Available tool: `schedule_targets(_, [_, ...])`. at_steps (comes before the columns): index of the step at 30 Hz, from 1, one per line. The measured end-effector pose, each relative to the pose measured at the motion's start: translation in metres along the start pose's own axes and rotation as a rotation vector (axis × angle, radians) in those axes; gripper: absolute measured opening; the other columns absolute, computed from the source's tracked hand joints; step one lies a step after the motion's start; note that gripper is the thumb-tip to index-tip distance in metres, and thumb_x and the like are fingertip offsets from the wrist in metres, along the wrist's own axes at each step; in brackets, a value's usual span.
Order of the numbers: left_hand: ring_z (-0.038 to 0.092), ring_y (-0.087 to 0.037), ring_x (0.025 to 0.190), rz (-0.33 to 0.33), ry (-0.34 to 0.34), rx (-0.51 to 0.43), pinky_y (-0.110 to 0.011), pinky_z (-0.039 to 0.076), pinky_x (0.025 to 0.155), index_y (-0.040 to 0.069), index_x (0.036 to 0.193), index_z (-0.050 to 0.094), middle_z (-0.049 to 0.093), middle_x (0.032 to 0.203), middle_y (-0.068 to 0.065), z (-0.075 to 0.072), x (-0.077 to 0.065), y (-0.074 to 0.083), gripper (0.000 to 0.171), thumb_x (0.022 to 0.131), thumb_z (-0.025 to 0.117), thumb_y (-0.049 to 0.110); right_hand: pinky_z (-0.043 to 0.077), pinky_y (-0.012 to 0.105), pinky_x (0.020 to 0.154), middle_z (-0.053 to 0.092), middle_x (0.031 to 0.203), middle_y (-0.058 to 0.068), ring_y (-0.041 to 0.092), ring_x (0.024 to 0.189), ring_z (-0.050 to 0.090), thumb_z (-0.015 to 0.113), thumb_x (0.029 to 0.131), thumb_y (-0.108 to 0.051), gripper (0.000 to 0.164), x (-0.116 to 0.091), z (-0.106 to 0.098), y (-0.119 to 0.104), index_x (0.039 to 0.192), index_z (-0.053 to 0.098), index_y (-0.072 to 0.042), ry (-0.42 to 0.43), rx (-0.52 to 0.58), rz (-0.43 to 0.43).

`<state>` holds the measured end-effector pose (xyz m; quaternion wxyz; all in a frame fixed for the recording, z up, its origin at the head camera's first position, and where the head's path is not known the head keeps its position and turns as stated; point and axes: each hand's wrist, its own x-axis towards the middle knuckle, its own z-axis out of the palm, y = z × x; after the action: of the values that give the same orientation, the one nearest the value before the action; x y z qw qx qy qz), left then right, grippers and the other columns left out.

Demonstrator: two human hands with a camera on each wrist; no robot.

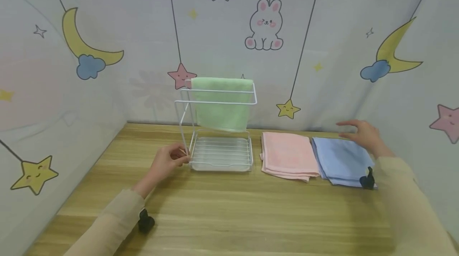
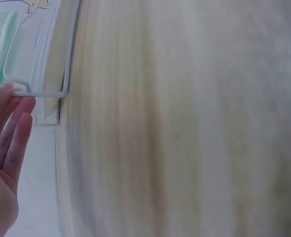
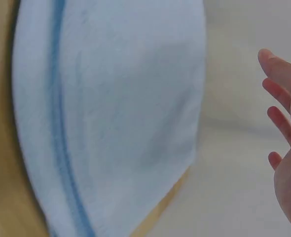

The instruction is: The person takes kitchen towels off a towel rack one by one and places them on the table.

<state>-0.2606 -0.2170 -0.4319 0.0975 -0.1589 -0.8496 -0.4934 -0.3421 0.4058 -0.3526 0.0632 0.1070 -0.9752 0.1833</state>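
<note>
A white wire towel rack (image 1: 215,102) stands at the back of the table, with a green towel (image 1: 223,112) draped over its rear bar. At the rack's lower left side my left hand (image 1: 169,160) pinches the white wire between thumb and fingers; the left wrist view shows the same hand (image 2: 7,133) on the wire (image 2: 42,94). My right hand (image 1: 363,134) hovers over the back of a folded blue towel (image 1: 342,160), its fingers apart and holding nothing. In the right wrist view that hand (image 3: 288,108) is clear of the blue towel (image 3: 126,108).
A folded pink towel (image 1: 288,154) lies between the rack and the blue towel. The rack's base holds a pale tray (image 1: 220,152) under wire slats. A printed cloth backdrop (image 1: 222,41) rises along the back and sides of the wooden table (image 1: 229,216).
</note>
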Motion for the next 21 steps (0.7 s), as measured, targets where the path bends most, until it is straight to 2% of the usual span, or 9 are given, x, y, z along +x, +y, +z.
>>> schedule_targets(3, [0.071, -0.012, 0.07, 0.001, 0.001, -0.006, -0.024, 0.056, 0.058, 0.0, 0.097, 0.066, 0.074, 0.085, -0.02, 0.001, -0.001, -0.001, 0.018, 0.084, 0.077, 0.004, 0.035, 0.071, 0.1, 0.053, 0.141, 0.029, 0.049, 0.128, 0.046, 0.068, 0.094, -0.027, 0.041, 0.008, -0.007, -0.016, 0.13, 0.062, -0.007, 0.04, 0.023, -0.037])
schedule_targets(7, [0.073, -0.025, 0.073, -0.008, -0.002, -0.008, -0.023, 0.056, 0.058, -0.001, 0.098, 0.065, 0.074, 0.086, -0.022, 0.001, -0.003, 0.001, 0.018, 0.084, 0.076, 0.003, 0.03, 0.069, 0.107, 0.055, 0.14, 0.025, 0.047, 0.134, 0.043, 0.068, 0.094, -0.021, 0.039, 0.022, -0.016, -0.044, 0.129, 0.063, -0.007, 0.089, 0.043, -0.087])
schedule_targets(10, [0.072, -0.036, 0.075, -0.011, -0.01, 0.007, -0.024, 0.056, 0.059, -0.006, 0.099, 0.064, 0.073, 0.085, -0.025, -0.001, -0.006, 0.017, 0.017, 0.085, 0.073, -0.001, 0.03, 0.068, 0.109, 0.057, 0.138, 0.024, 0.045, 0.133, 0.045, 0.07, 0.093, -0.017, 0.037, 0.033, -0.021, -0.067, 0.127, 0.064, -0.006, 0.126, 0.047, -0.139])
schedule_targets(14, [0.073, -0.029, 0.073, -0.008, -0.012, 0.01, -0.023, 0.056, 0.06, -0.003, 0.097, 0.065, 0.074, 0.084, -0.023, -0.002, -0.006, 0.016, 0.016, 0.085, 0.074, 0.0, 0.029, 0.066, 0.111, 0.059, 0.138, 0.022, 0.042, 0.133, 0.046, 0.07, 0.092, -0.017, 0.037, 0.049, -0.03, -0.101, 0.127, 0.064, -0.007, 0.165, 0.069, -0.208])
schedule_targets(17, [0.072, -0.02, 0.072, -0.009, -0.004, -0.007, -0.022, 0.056, 0.06, 0.0, 0.097, 0.066, 0.075, 0.083, -0.019, 0.0, -0.002, 0.0, 0.016, 0.084, 0.076, 0.005, 0.029, 0.063, 0.113, 0.058, 0.139, 0.019, 0.04, 0.134, 0.044, 0.07, 0.093, -0.02, 0.037, 0.062, -0.038, -0.128, 0.128, 0.064, -0.009, 0.185, 0.082, -0.265])
schedule_targets(21, [0.073, -0.021, 0.072, -0.012, -0.003, -0.018, -0.022, 0.056, 0.06, -0.001, 0.098, 0.066, 0.074, 0.084, -0.02, 0.0, -0.001, -0.001, 0.018, 0.084, 0.076, 0.004, 0.031, 0.061, 0.112, 0.059, 0.139, 0.016, 0.036, 0.132, 0.045, 0.069, 0.093, -0.021, 0.037, 0.076, -0.048, -0.164, 0.129, 0.064, -0.012, 0.198, 0.096, -0.337])
